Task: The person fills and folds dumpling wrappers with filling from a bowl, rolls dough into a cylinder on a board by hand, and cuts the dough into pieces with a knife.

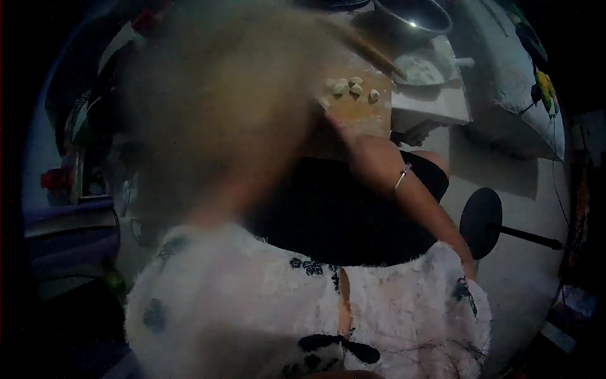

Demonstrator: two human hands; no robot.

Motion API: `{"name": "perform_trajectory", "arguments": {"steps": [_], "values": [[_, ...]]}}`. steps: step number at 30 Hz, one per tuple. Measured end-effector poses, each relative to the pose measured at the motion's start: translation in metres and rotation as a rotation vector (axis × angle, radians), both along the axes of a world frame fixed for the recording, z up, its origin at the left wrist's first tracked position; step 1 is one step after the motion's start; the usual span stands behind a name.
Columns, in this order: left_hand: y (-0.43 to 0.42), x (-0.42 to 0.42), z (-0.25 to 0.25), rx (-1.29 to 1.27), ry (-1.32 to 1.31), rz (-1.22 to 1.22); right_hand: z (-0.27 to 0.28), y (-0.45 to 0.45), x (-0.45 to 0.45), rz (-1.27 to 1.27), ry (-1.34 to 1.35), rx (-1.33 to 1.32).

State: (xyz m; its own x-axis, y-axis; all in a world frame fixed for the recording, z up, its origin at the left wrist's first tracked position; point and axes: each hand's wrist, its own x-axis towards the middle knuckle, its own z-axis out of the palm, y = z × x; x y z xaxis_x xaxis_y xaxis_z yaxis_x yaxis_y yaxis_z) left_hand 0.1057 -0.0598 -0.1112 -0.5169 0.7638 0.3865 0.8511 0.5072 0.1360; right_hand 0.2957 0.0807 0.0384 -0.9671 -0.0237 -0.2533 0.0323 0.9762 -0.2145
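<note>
A wide blur covers the left and centre of the head view. My left forearm runs up into it, and the left hand cannot be made out. My right hand (341,129) is at the near edge of a floury wooden board (363,117); its fingers are smeared, and anything they hold is unclear. Just beyond it, several small pale lumps, like dough (356,90), lie on the board. A wooden stick, like a rolling pin (377,58), slants across the board's far side, partly blurred.
Right of the board, a bowl of white powder (421,68) rests on a white surface (435,104). Behind it is a dark shiny pan (420,16). A black round object with a long handle (481,222) is at the right. A red item (57,179) shows at the far left.
</note>
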Motion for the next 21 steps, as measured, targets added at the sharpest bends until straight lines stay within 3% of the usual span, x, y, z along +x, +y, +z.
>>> {"name": "perform_trajectory", "arguments": {"steps": [7, 9, 12, 14, 16, 21], "values": [[-0.005, -0.012, -0.019, 0.003, 0.110, -0.118, -0.048, 0.017, -0.035, 0.092, 0.295, 0.027], [-0.007, 0.006, 0.025, 0.274, -0.020, -0.140, -0.050, 0.029, -0.042, -0.085, 0.169, -0.092], [-0.007, -0.003, 0.040, 0.345, -0.121, -0.182, -0.036, 0.021, -0.026, -0.134, 0.217, -0.109], [-0.007, -0.008, 0.047, 0.275, -0.180, -0.213, -0.038, 0.017, -0.020, -0.104, 0.209, -0.120], [-0.005, -0.016, 0.039, 0.177, -0.109, -0.030, -0.034, 0.012, -0.010, -0.070, 0.208, -0.131], [-0.009, -0.026, 0.020, 0.255, 0.034, -0.159, -0.029, 0.006, 0.000, -0.024, 0.201, -0.055]]}}
